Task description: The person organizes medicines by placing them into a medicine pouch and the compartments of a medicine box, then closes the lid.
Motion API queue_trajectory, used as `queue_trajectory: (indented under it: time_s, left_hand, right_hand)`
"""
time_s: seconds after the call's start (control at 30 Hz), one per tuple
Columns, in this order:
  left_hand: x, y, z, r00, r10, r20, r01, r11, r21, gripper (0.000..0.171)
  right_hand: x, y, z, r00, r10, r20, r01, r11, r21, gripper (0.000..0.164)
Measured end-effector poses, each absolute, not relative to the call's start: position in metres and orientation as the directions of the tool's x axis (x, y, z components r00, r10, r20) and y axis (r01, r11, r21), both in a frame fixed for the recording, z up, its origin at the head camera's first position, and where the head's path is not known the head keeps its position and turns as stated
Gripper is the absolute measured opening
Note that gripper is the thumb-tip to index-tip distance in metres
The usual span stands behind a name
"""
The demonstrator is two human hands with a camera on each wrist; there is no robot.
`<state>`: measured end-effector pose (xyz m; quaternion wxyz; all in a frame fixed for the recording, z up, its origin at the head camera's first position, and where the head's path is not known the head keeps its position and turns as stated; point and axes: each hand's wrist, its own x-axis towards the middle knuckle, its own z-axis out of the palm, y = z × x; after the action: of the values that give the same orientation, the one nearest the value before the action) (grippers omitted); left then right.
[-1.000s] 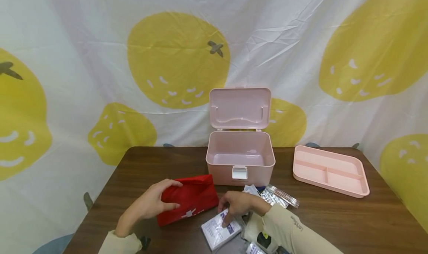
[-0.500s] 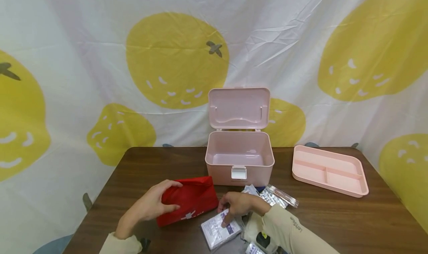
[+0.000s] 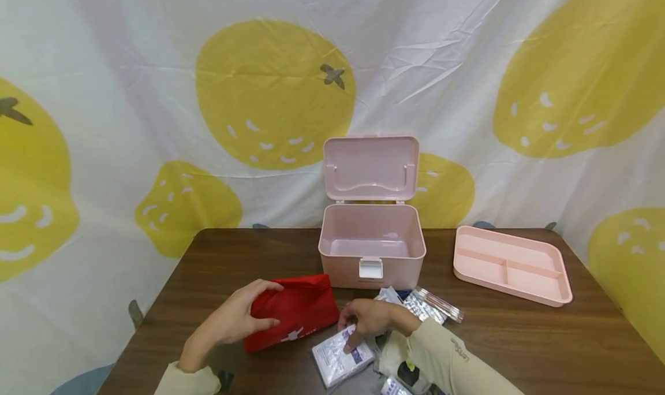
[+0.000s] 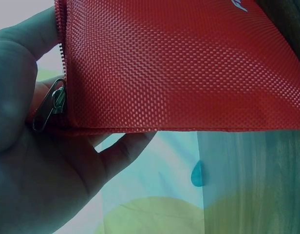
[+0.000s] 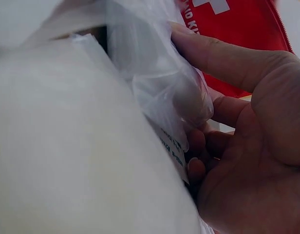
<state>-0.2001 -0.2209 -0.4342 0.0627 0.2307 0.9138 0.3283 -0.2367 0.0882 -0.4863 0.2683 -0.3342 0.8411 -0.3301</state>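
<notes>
My left hand (image 3: pixel 236 311) grips the left end of a red zippered first aid pouch (image 3: pixel 301 302), which leans on the table with its white cross facing front. In the left wrist view the metal zip pull (image 4: pixel 56 100) lies by the palm, and the thumb and fingers wrap the pouch's edge. My right hand (image 3: pixel 375 316) pinches a white printed packet (image 3: pixel 337 361) in clear plastic, just right of the pouch. The right wrist view has the thumb on the plastic wrapping (image 5: pixel 150 63) and curled fingers at its edge. Contents inside the pouch are hidden.
A pink box (image 3: pixel 372 275) with its lid (image 3: pixel 372 167) raised stands behind the hands. Right of it lies a pink divided tray (image 3: pixel 511 290). Silver foil packs (image 3: pixel 423 308), thin wrapped sticks (image 3: pixel 440 305) and a beige bundle (image 3: pixel 392 354) lie around the right forearm.
The pouch's upper edge has sunk slightly. Both hands keep their hold in nearly the same place.
</notes>
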Motion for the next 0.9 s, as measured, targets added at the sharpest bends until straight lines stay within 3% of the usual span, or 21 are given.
queue_trajectory:
  time_s: [0.23, 0.53, 0.77, 0.9]
  left_hand:
    - [-0.200, -0.221, -0.434, -0.880, 0.474, 0.039, 0.393, 0.678, 0.622, 0.054]
    - [-0.199, -0.221, -0.434, -0.885, 0.464, 0.045, 0.389, 0.681, 0.620, 0.053]
    - [-0.198, -0.222, -0.435, -0.884, 0.463, 0.064, 0.400, 0.680, 0.614, 0.054]
    - [-0.198, -0.222, -0.435, -0.882, 0.467, 0.067, 0.406, 0.677, 0.614, 0.054]
  right_hand:
    - [-0.232, 0.090, -0.482, -0.649, -0.742, -0.166, -0.421, 0.533, -0.734, 0.026]
    - [-0.221, 0.091, -0.458, -0.733, -0.678, -0.060, -0.519, 0.614, -0.595, 0.035]
    - [-0.219, 0.097, -0.444, -0.668, -0.744, 0.000, -0.522, 0.468, -0.713, 0.035]
    - [-0.221, 0.106, -0.434, -0.648, -0.761, -0.032, -0.469, 0.431, -0.771, 0.030]
